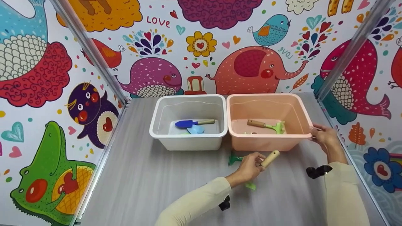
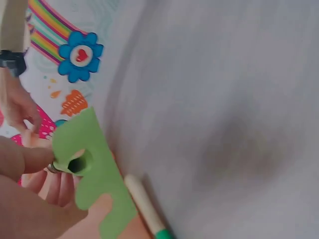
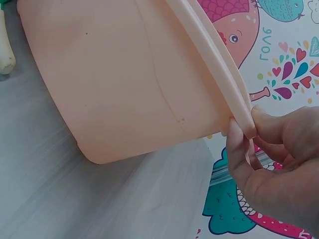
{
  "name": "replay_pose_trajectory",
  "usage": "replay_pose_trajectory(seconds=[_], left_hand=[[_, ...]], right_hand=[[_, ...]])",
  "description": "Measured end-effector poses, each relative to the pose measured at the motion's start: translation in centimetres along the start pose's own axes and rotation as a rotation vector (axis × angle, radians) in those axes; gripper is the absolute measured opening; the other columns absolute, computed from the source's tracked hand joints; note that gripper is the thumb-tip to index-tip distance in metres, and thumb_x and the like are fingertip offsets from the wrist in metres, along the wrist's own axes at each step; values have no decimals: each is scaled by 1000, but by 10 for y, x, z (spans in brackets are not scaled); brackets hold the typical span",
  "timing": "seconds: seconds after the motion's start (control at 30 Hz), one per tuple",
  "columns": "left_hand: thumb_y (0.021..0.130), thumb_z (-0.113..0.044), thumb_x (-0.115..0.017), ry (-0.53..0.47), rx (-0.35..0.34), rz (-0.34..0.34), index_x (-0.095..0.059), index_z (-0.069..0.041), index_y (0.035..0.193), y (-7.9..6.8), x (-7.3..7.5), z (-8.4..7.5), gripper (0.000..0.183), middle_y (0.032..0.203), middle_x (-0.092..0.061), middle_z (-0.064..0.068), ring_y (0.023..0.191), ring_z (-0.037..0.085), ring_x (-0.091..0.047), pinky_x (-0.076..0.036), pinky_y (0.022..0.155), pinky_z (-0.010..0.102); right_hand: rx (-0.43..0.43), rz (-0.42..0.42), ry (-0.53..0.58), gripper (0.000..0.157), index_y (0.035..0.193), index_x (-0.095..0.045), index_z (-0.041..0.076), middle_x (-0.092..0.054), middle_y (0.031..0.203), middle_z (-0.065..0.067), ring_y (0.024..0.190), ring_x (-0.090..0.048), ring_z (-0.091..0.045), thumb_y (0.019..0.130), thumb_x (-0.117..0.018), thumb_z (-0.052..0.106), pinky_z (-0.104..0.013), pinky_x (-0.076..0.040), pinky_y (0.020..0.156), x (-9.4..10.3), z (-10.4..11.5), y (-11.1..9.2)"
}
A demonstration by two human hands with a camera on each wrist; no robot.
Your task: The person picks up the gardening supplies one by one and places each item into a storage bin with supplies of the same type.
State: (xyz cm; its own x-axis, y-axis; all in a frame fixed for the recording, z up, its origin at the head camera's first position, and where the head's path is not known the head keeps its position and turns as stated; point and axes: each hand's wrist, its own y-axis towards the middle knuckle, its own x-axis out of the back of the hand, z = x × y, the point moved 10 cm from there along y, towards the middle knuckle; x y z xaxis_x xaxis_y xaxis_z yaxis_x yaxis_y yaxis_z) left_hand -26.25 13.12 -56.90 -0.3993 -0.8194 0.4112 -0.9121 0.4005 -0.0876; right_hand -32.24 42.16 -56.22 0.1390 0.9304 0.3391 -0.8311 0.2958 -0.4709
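My left hand (image 1: pixel 248 169) holds a small garden rake with a wooden handle (image 1: pixel 270 158) in front of the peach bin (image 1: pixel 267 142). Its light green pronged head (image 2: pixel 94 164) fills the near part of the left wrist view, and the hand hides the middle of the tool. A dark green tool (image 1: pixel 235 158) lies on the table just beyond that hand, partly covered by it; its pale handle (image 2: pixel 144 201) shows in the left wrist view. At the peach bin's right front corner, my right hand (image 1: pixel 325 136) pinches the rim (image 3: pixel 239 107) between thumb and fingers.
Inside the peach bin lies a light green rake (image 1: pixel 278 127) with a brown handle. The white bin (image 1: pixel 188 142) stands against its left side, holding a blue trowel (image 1: pixel 185 124) and a light blue piece (image 1: pixel 196 129). Patterned walls with metal posts (image 1: pixel 342 53) enclose the grey table (image 1: pixel 132 175).
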Motion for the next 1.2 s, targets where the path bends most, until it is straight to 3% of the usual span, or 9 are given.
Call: replay_pose_trajectory(seconds=[0.27, 0.5, 0.77, 1.0, 1.2], left_hand=[[82, 8, -74, -78, 78, -37, -70, -8, 114, 9, 11, -12, 36, 101, -74, 4, 85, 8, -68, -54, 75, 18], [83, 12, -69, -152, 86, -12, -67, -2, 117, 19, 23, -23, 38, 102, -71, 10, 87, 15, -68, -57, 77, 23], [80, 10, -74, -163, 80, -24, -68, 1, 113, 32, 42, -31, 35, 101, -73, 15, 89, 15, -70, -55, 78, 20], [77, 3, -80, -104, 139, -116, -70, -5, 110, 45, 69, -36, 35, 97, -77, 12, 86, 15, -73, -56, 70, 20], [77, 4, -79, -79, 149, -109, -71, -3, 110, 56, 82, -44, 34, 99, -76, 12, 89, 15, -71, -56, 72, 20]], right_hand=[[11, 14, -13, 60, 159, -22, 7, -30, 161, -23, 99, -60, -10, 107, -44, 26, -14, -54, 83, 0, 1, -1], [49, 24, -9, 59, 158, -22, 1, -32, 158, -28, 82, -62, -2, 107, -44, 22, -18, -57, 83, -1, 6, -1], [58, 6, -43, 59, 157, -23, -1, -35, 156, -30, 86, -59, -3, 106, -45, 19, -16, -56, 77, 0, 6, 2], [62, 30, -48, 60, 158, -21, 0, -35, 155, -29, 85, -60, -4, 107, -43, 21, -16, -56, 80, 1, 9, 0], [42, 37, -39, 60, 158, -20, 0, -35, 155, -28, 85, -61, -5, 107, -44, 21, -17, -56, 81, -1, 7, -1]])
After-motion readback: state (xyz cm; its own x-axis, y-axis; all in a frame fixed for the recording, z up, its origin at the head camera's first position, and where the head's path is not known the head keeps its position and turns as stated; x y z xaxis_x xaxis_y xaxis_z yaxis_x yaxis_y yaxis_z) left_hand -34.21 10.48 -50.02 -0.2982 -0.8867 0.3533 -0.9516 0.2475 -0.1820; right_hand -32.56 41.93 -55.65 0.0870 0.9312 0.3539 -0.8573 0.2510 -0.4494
